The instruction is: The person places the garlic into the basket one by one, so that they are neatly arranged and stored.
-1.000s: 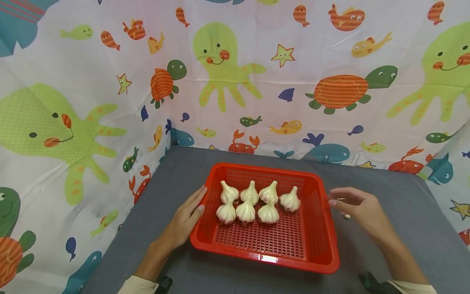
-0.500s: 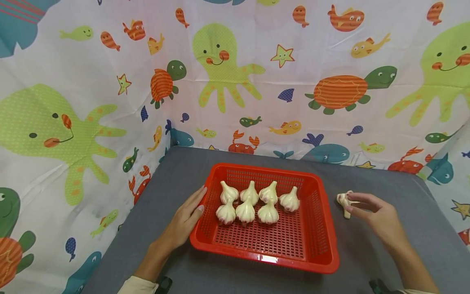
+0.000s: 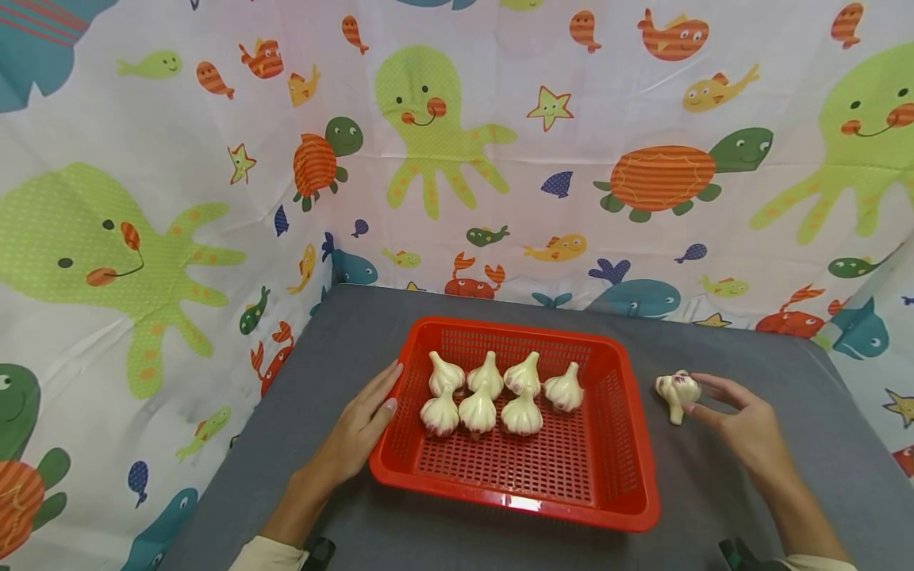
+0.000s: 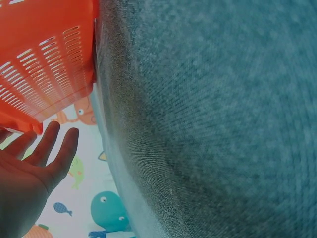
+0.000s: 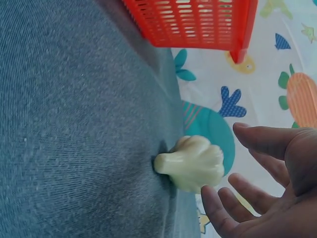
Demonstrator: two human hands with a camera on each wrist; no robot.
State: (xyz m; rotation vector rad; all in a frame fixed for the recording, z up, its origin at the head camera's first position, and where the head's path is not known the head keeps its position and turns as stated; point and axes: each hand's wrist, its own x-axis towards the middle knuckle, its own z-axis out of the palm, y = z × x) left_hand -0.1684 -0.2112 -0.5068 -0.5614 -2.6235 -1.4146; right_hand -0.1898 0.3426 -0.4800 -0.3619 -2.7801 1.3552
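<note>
A red perforated plastic basket (image 3: 514, 507) sits on the grey cloth, holding several garlic bulbs (image 3: 477, 411) bunched in two rows toward its left and middle. My left hand (image 3: 357, 424) rests along the basket's left rim, its fingers fairly straight. The left wrist view shows the fingers (image 4: 62, 153) spread beside the basket wall. To the right of the basket lies one loose garlic bulb (image 3: 677, 390), its stem toward me. My right hand (image 3: 746, 428) is at the bulb's right side with thumb and fingers apart, not gripping it; whether a fingertip touches it I cannot tell.
The grey-covered table (image 3: 343, 333) runs back to a white curtain (image 3: 500, 24) printed with sea animals, which also hangs at the left and right sides. The basket takes up the middle of the table.
My right hand has moved away from the basket's right rim, further right, uncovering the loose garlic bulb, which lies in place. The left hand and basket have not visibly moved.
</note>
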